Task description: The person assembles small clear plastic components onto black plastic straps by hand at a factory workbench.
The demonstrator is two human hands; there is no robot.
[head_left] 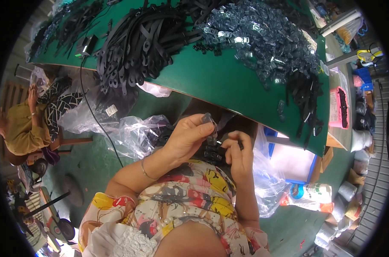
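My left hand is closed, its thumb and forefinger pinching a small dark see-through plastic buckle in front of my body, just short of the table's edge. Close by on its right, my right hand has its fingers curled in; whatever may be between them is too small to make out. Below and between both hands lie several black buckle-like pieces over my lap, partly hidden by the left hand. A large heap of the same dark clear buckles covers the right part of the green table.
Bundles of black straps lie on the table's left, more straps hang at its right edge. A cable runs down from a small black box. Clear plastic bags, a blue-rimmed tray and a seated person are nearby.
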